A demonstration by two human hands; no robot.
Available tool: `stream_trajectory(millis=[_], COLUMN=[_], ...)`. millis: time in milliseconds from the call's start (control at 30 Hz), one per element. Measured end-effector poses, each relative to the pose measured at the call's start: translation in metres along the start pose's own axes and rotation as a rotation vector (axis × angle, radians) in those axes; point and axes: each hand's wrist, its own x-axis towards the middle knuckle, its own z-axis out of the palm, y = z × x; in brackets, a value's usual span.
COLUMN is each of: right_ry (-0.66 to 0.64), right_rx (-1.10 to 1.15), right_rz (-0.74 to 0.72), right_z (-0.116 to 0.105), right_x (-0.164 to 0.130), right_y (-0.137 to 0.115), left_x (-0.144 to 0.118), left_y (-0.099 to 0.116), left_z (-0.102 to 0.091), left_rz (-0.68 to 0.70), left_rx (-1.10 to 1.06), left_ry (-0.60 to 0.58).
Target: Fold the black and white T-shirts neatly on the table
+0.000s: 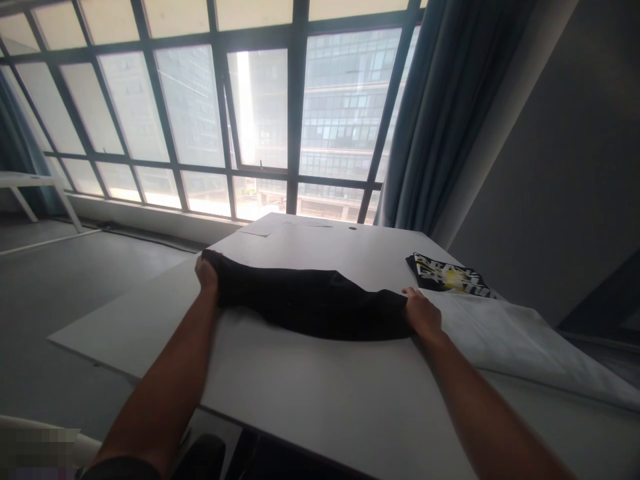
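Note:
A long piece of black cloth, probably a garment though its kind cannot be made out, stretches sideways over the white table. My left hand is closed on its left end, which is raised higher than the rest. Its right end is gripped by my right hand, with the thumb on top. Between my hands the cloth sags a little, and its lower edge hangs close to the tabletop. Most of the fingers of both hands are hidden by the cloth or turned away.
Right of my right hand lies a white cloth. Behind it is a folded black garment with white and yellow print. Paper sheets lie at the table's far edge. A grey-blue curtain hangs beside the windows. Another white table stands far left.

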Motion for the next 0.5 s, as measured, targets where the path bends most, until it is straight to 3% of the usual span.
stream_trajectory(millis=[67, 133, 267, 333, 400, 500], right_ry=[-0.028, -0.065, -0.111, -0.118, -0.12, -0.125], right_rx=[-0.011, 0.0, -0.011, -0.016, -0.005, 0.015], right_rz=[-0.107, -0.195, -0.241, -0.232, -0.228, -0.231], right_z=[0.002, 0.004, 0.005, 0.004, 0.002, -0.002], right_x=[0.0, 0.001, 0.003, 0.002, 0.0, -0.004], right_y=[-0.002, -0.003, -0.004, -0.004, -0.003, -0.004], left_x=[-0.011, -0.023, -0.037, -0.037, -0.038, -0.047], left_y=[0.004, 0.01, 0.018, 0.02, 0.022, 0.029], left_z=[0.01, 0.018, 0.011, -0.001, -0.008, -0.002], left_rz=[-0.012, 0.047, 0.114, 0.098, 0.136, 0.227], left_rx=[0.018, 0.073, 0.279, 0.36, 0.508, 0.764], left_ry=[-0.1, -0.299, -0.997, -1.209, -1.241, -1.177])
